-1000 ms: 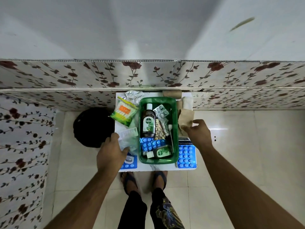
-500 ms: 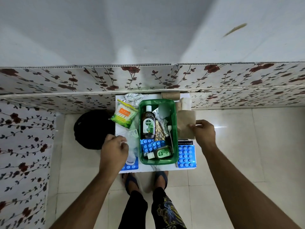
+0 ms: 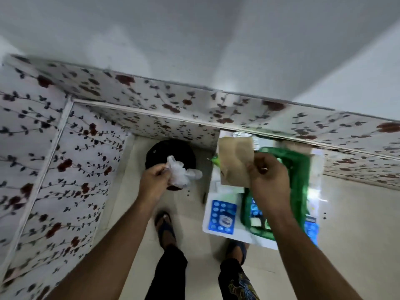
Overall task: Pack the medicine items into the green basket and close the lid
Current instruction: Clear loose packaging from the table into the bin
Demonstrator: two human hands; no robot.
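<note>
My left hand [image 3: 154, 180] is closed around a crumpled clear plastic wrapper [image 3: 181, 174], pinching it between thumb and fingers above the round black bin [image 3: 160, 152] on the floor to the left of the counter [image 3: 208, 221]. My right hand [image 3: 269, 178] is clamped on the edge of a brown paper envelope [image 3: 234, 160], which I hold up over the left side of the counter, its flat face toward me. Beneath my right hand and forearm sits the green basket [image 3: 303, 180], open, on the counter; the picture is blurred, so I can only make out something blue and white [image 3: 255, 213] in its near end. A blue blister strip [image 3: 223, 216] lies on the counter just left of the basket, and another blue item [image 3: 311, 229] lies at its right. A green-edged packet [image 3: 215, 162] peeks out behind the envelope. My sandalled feet [image 3: 165, 226] stand on the tile floor below.
</note>
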